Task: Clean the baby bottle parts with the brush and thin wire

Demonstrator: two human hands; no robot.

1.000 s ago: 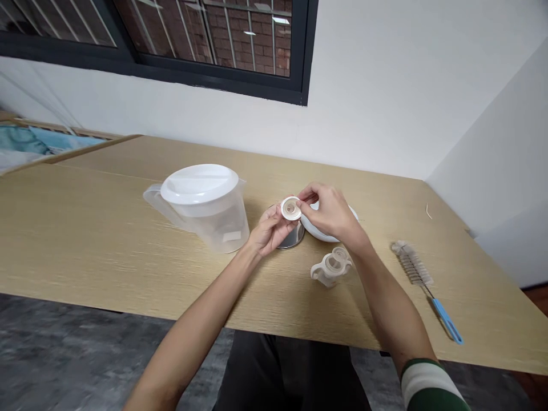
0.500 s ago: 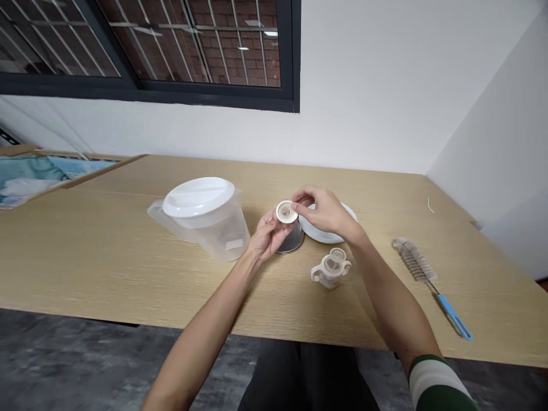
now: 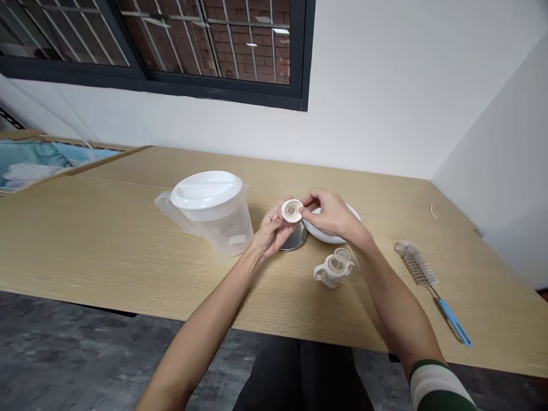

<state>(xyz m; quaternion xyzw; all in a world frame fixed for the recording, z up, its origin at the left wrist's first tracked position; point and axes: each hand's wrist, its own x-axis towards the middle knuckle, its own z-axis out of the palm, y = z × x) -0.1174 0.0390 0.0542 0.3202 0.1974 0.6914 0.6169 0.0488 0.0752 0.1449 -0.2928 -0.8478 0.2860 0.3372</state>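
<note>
Above the counter (image 3: 128, 245) | left hand (image 3: 269, 233) grips round cap (image 3: 292, 210), right hand (image 3: 330, 216) pinches its rim; hands are close together | cap is in front of metal container (image 3: 295, 242) | better: left supports firmly, right presses lightly, evenly.

Small white round ring-shaped piece (image 3: 292, 210): right hand (image 3: 331, 216) is covering its right edge, left hand (image 3: 269, 231) is hiding part of its rim, inner detail is staying too small to read. Left hand is also blocking the top of a shiny silver metal object (image 3: 295, 242); type unclear. Right hand is hiding much of a white round dish (image 3: 326, 238). Label on the translucent plastic pitcher (image 3: 225, 228) is reading too small. Thin pale curved bit (image 3: 433, 211) is looking too tiny to identify. Dark-framed barred window (image 3: 305, 57), green-and-white striped sleeve (image 3: 440, 383) and dark trousers (image 3: 295, 377) are running out of view.
</note>
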